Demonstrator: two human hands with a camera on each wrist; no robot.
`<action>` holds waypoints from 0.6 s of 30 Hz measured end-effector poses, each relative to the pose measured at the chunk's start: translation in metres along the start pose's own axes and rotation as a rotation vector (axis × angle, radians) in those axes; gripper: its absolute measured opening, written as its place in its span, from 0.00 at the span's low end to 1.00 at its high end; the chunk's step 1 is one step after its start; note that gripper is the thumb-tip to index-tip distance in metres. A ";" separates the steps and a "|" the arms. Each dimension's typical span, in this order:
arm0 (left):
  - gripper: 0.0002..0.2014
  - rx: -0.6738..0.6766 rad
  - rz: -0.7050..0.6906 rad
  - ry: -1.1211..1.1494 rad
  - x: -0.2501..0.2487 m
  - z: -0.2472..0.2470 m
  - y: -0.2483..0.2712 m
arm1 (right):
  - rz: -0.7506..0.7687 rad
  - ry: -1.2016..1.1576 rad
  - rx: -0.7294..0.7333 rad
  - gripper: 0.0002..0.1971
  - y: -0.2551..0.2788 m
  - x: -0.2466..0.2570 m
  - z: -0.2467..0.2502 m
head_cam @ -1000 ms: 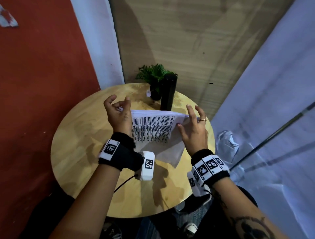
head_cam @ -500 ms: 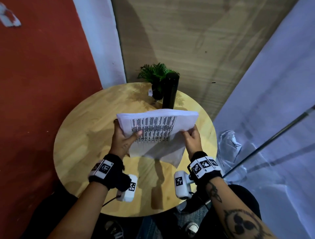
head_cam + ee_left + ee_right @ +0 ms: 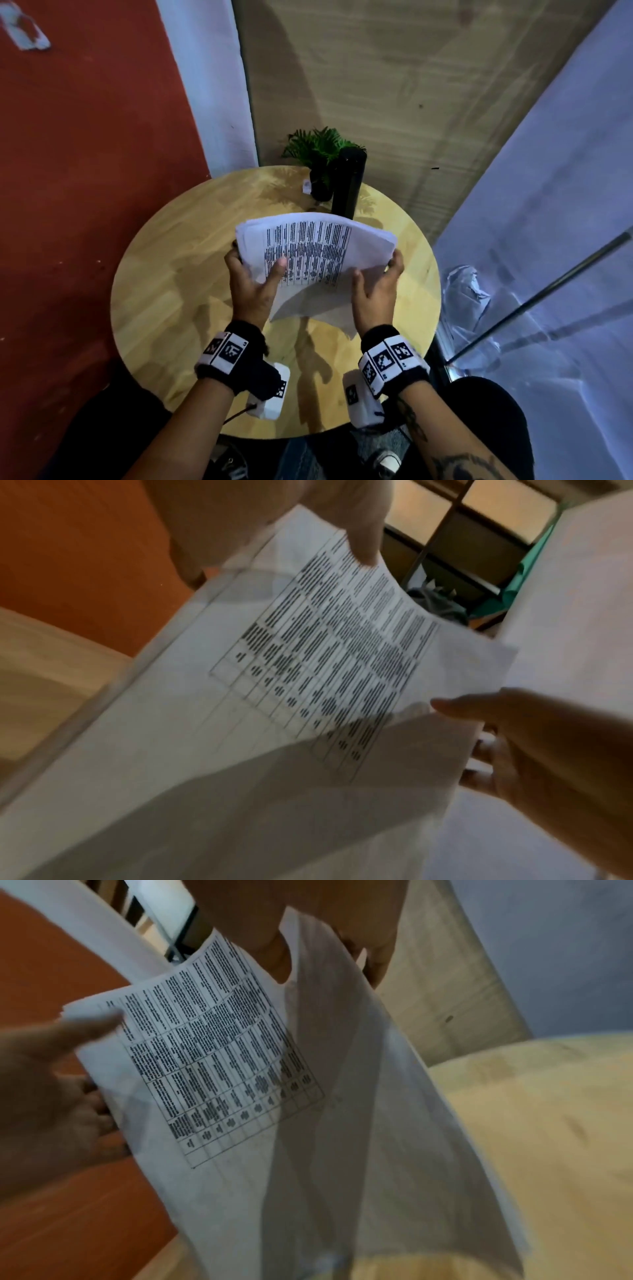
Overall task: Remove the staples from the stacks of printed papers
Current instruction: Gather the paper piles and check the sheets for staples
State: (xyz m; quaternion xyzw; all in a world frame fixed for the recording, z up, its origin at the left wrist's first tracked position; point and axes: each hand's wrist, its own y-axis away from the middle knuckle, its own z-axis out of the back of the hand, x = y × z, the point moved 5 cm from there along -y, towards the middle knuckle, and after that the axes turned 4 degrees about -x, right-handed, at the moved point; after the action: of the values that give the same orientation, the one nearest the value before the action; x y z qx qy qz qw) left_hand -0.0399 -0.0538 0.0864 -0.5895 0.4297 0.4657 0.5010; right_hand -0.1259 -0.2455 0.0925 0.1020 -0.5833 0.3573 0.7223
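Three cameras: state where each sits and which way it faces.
Head: above, facing down at the round table; both forearms, left hand, right hand show.
Left wrist: along the left thumb, up at the printed papers.
Right wrist: mirrored, toward the left hand.
All three share the papers.

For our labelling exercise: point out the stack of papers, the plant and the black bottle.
stack of papers [image 3: 315, 253]: head view, printed table on the top sheet.
plant [image 3: 317, 144]: head view, green leaves.
black bottle [image 3: 347, 181]: head view, middle of its body.
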 end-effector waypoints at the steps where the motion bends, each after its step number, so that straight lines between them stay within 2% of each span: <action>1: 0.32 -0.022 0.012 0.035 -0.002 0.001 -0.004 | 0.084 0.003 -0.031 0.34 -0.003 0.009 0.004; 4: 0.24 -0.125 0.125 0.204 -0.011 -0.001 -0.020 | 0.354 0.109 -0.063 0.37 -0.011 0.033 0.011; 6: 0.18 -0.195 0.225 0.261 -0.012 -0.005 -0.030 | 0.437 0.210 -0.044 0.33 -0.014 0.038 0.011; 9: 0.14 -0.161 0.279 0.250 -0.012 -0.012 -0.038 | 0.450 0.225 -0.039 0.30 -0.013 0.039 0.014; 15: 0.28 -0.107 0.380 0.292 -0.007 -0.005 -0.041 | 0.380 0.210 0.055 0.38 -0.017 0.040 0.015; 18: 0.26 0.005 0.296 0.267 -0.012 -0.001 -0.037 | 0.382 0.152 0.033 0.40 -0.018 0.036 0.016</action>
State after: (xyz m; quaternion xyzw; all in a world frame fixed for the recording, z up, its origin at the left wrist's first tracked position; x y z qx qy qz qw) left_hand -0.0061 -0.0501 0.1053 -0.5754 0.5754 0.4508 0.3670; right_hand -0.1242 -0.2535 0.1355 -0.0258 -0.5300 0.5042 0.6813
